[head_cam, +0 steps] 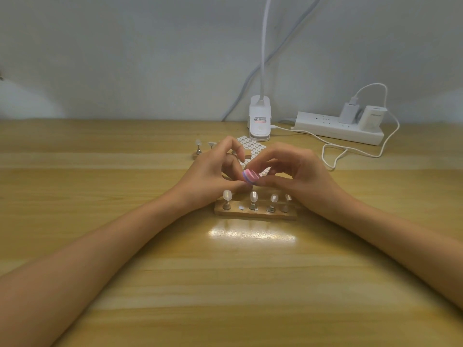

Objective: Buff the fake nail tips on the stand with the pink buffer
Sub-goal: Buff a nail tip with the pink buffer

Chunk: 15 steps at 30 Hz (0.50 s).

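Just above the stand (255, 215), the right hand (298, 171) pinched the pink buffer (251, 177) between thumb and fingertips, its striped end showing. The left hand (213, 171) curled in beside it, thumb and fingers meeting under the buffer; whether they gripped a nail tip could not be told, since that spot was hidden. Four nail tips (253, 196) stood upright on the stand, and one disc (241, 207), second from its left end, was bare. Doing this well probably meant short, light strokes, with the left hand bracing the piece so nothing tipped and both wrists steadied on the worktop (225, 284) beside the stand.
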Motion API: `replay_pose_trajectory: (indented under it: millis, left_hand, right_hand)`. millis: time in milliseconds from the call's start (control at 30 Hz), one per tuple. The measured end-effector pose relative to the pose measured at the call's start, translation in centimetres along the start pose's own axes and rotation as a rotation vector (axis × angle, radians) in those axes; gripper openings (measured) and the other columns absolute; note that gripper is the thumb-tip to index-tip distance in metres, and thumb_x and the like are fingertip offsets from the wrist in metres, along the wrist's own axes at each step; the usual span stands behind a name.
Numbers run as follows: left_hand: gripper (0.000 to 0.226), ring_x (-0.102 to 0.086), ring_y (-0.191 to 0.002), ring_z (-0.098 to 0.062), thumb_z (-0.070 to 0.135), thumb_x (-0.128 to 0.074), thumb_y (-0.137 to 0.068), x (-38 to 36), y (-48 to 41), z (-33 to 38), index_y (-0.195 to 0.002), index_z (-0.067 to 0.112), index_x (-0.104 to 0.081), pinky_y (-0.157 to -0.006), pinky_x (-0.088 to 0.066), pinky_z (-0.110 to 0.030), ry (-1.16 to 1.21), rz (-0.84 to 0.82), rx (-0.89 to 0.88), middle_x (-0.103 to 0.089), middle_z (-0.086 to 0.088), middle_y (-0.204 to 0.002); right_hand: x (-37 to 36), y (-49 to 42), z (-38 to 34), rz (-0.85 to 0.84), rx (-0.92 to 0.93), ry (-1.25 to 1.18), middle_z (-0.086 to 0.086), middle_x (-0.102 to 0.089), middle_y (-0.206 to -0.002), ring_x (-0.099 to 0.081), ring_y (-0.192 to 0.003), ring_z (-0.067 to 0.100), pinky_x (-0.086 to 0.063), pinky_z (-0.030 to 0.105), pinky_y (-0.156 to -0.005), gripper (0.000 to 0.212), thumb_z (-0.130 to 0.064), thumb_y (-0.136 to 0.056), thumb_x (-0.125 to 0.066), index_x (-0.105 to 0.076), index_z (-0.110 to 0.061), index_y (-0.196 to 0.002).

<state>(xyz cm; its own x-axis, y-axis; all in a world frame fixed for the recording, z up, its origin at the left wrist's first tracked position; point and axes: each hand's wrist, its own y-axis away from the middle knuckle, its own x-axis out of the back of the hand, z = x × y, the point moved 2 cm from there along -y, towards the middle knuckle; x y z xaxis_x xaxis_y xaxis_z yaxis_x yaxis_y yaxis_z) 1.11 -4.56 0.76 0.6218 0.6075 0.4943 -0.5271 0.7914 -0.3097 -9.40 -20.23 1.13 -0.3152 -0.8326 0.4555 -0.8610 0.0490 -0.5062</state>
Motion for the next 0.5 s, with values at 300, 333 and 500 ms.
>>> replay_pose_trajectory:
  millis: [300, 333, 500]
  left_hand:
    - [0.041, -0.067, -0.068, -0.010, 0.000, -0.082, -0.076, -0.05, -0.07, 0.02, -0.100, 0.009, -0.049, -0.067, -0.045, -0.011, -0.014, -0.007, -0.003, -0.069, 0.001, -0.068]
    - [0.041, -0.067, -0.068, -0.009, 0.001, -0.082, -0.077, -0.06, -0.07, 0.01, -0.100, 0.009, -0.049, -0.067, -0.045, -0.012, -0.014, -0.007, -0.004, -0.069, 0.001, -0.068]
    - [0.041, -0.066, -0.067, -0.008, -0.001, -0.081, -0.077, -0.06, -0.08, -0.04, -0.101, 0.007, -0.049, -0.066, -0.047, -0.013, -0.006, -0.004, 0.001, -0.069, 0.002, -0.067]
  right_hand:
    - [0.09, 0.00, 0.04, -0.001, -0.032, -0.005, 0.007, -0.073, -0.092, -0.072, -0.086, 0.021, -0.056, 0.051, -0.082, 0.027, -0.023, -0.079, -0.076, -0.072, -0.001, -0.095]
    - [0.13, 0.00, 0.05, 0.003, -0.019, 0.005, 0.006, -0.073, -0.092, -0.072, -0.086, 0.020, -0.056, 0.051, -0.081, 0.026, -0.022, -0.080, -0.076, -0.072, -0.001, -0.095]
    - [0.12, 0.01, 0.38, -0.001, -0.016, 0.037, 0.006, -0.073, -0.093, -0.072, -0.089, 0.020, -0.055, 0.054, -0.078, 0.017, -0.016, -0.084, -0.077, -0.072, -0.003, -0.094]
